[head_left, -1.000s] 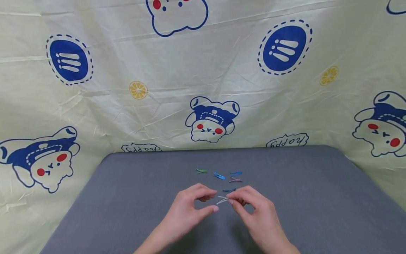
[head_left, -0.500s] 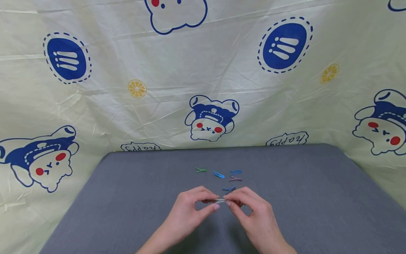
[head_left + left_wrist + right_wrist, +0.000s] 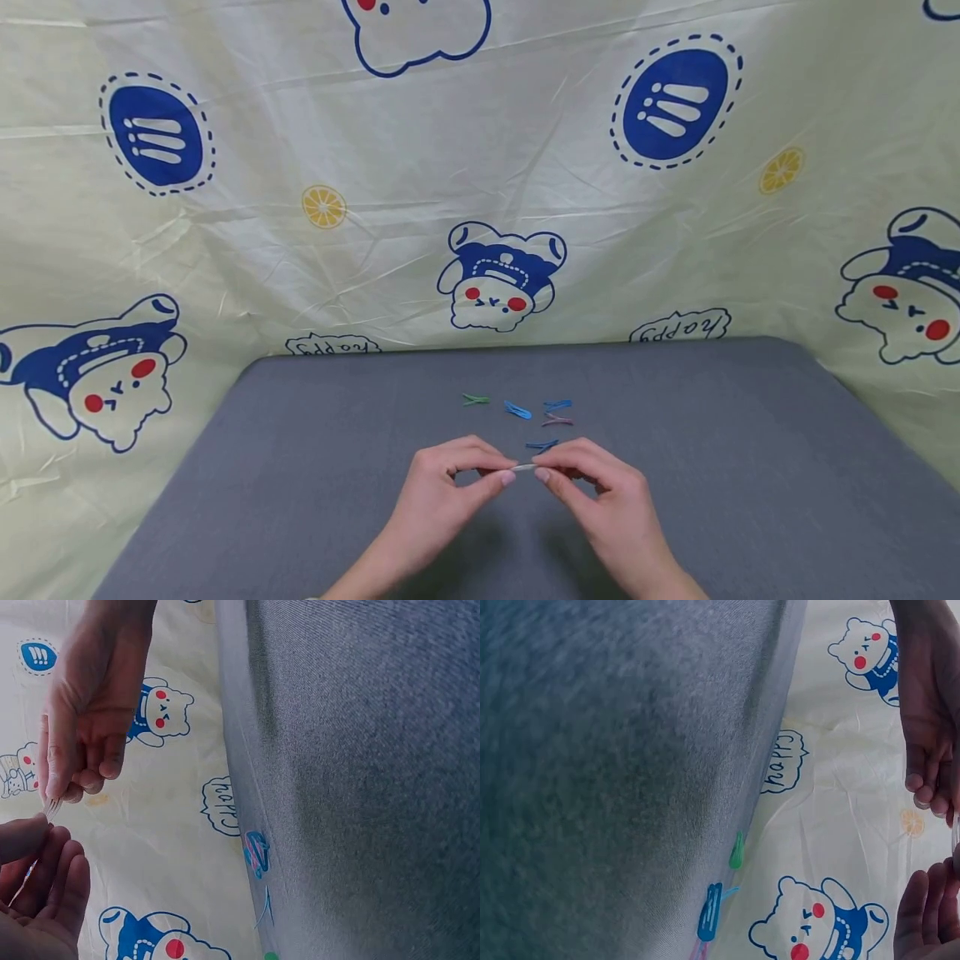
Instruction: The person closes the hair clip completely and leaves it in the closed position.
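A small whitish hair clip (image 3: 524, 467) is held up between the two hands, seen as a thin, nearly level strip in the head view. My left hand (image 3: 442, 483) pinches its left end between thumb and fingertips. The other end is pinched by my right hand (image 3: 611, 492). Fingertips cover both ends. Just beyond the hands a dark blue hair clip (image 3: 538, 446) lies on the grey table, partly behind the right fingers. In the left wrist view the pale clip (image 3: 52, 809) shows between both sets of fingertips.
Farther back on the grey table (image 3: 315, 467) lie a green clip (image 3: 476, 400), a light blue clip (image 3: 517, 409), a blue clip (image 3: 557, 405) and a pinkish clip (image 3: 557, 421). Behind the table hangs a cream cloth (image 3: 405, 167) with printed cartoon bears.
The left fingers have come in from apart and now pinch the whitish clip. Its two splayed arms have come together into one thin strip. The right hand keeps its grip.
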{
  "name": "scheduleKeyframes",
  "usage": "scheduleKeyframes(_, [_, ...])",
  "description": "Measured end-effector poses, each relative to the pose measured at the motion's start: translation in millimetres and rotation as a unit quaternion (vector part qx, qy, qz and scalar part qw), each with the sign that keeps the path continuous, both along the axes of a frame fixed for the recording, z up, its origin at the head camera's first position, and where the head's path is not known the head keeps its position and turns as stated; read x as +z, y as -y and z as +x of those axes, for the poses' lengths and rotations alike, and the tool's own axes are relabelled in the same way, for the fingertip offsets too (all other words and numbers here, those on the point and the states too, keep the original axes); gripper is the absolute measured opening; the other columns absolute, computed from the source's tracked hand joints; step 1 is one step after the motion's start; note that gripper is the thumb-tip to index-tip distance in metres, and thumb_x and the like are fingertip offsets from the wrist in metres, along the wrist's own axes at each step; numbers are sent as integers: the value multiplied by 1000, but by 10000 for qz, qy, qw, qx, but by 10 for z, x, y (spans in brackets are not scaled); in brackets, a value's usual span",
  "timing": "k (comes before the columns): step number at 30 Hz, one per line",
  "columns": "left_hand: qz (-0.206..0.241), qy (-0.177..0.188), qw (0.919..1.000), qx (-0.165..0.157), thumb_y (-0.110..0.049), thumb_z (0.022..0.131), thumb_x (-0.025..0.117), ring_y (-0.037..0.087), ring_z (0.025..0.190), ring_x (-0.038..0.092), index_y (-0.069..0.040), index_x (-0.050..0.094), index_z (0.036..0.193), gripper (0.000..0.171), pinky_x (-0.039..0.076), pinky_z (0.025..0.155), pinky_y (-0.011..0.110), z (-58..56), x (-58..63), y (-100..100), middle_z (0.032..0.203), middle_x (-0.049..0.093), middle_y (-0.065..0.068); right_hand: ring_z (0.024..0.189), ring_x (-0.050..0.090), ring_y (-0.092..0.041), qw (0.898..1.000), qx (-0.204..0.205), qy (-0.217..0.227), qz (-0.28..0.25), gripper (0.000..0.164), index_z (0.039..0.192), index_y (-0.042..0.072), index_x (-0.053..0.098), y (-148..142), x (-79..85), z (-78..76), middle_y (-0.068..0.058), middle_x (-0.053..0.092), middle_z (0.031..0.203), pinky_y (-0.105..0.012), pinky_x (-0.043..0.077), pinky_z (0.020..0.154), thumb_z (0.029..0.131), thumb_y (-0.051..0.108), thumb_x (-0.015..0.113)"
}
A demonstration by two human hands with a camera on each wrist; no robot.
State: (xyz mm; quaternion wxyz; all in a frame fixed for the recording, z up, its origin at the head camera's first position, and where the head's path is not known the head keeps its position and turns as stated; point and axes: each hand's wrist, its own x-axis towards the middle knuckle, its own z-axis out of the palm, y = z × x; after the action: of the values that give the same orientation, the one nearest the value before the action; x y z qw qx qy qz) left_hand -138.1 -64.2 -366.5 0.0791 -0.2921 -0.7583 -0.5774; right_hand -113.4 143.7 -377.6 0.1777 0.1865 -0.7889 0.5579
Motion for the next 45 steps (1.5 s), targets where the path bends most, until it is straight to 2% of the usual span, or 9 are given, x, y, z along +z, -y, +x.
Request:
scheduleKeyframes(6, [341,444,9978,-354,-6,87,74,16,82,64,-14,78,93,11,52,74,30,-30,-11,2,88,71,-6,85,64,-23,9913,770,719,-784,12,102,7,74,-70,1,-51,-8,69,98,-33,56,74,91,8,70])
scheduleKeyframes(11, [670,772,9914,-819,-7,88,73,15,81,63,-5,76,94,7,51,70,26,-67,-30,16,89,71,7,79,62,-23,9839,1351,793,-857,13,104,3,72,-132,-19,-106,-14,68,96,-31,55,71,92,2,67])
scheduleKeyframes(16, [893,1313,9772,-1410,-6,89,72,13,79,62,3,73,96,12,50,70,24,-94,-55,26,89,69,10,76,61,-19,9654,2113,1030,-1131,12,102,0,70,-168,-64,-147,-10,66,87,-32,52,71,94,-3,62])
scheduleKeyframes(20, [901,1598,9696,-1622,-5,90,70,13,81,64,7,71,97,14,52,75,26,-113,-78,32,89,69,7,75,61,-17,9512,2431,1352,-1335,12,103,-2,68,-178,-84,-149,-5,66,86,-32,51,73,96,-3,59])
scheduleKeyframes(29, [502,1358,9839,-1051,-12,88,74,17,82,62,-5,76,96,11,51,74,28,-136,-85,45,90,70,7,75,61,-15,9385,2151,2153,-1629,16,107,-5,66,-160,-74,-146,-4,64,83,-31,53,75,98,6,60])
scheduleKeyframes(34, [-35,691,9961,-550,-15,86,77,16,82,62,-20,77,95,10,51,73,30,-118,-52,56,89,69,-6,78,61,-15,9143,2002,2887,-2017,16,108,2,69,-151,-41,-143,-6,65,87,-29,53,77,98,12,62])
scheduleKeyframes(38, [-402,37,9988,-267,-13,84,78,11,80,61,-24,76,94,15,50,69,29,-103,-45,59,88,67,-13,80,60,-14,8986,2117,3073,-2309,17,110,3,69,-151,-26,-141,-6,66,91,-29,54,78,98,11,61])
scheduleKeyframes(41, [-483,-266,9983,-168,-13,84,78,9,79,60,-23,76,93,14,49,68,28,-112,-54,59,88,67,-15,78,61,-16,9090,1938,2978,-2180,18,111,0,68,-142,-22,-136,-8,66,90,-30,54,76,97,10,63])
scheduleKeyframes(45, [-481,-416,9979,-133,-17,85,77,8,78,60,-22,76,93,10,50,68,28,-130,-66,62,88,67,-16,75,64,-23,9445,1346,2571,-1542,26,110,-5,68,-121,-18,-125,-15,67,92,-34,55,73,91,12,71])
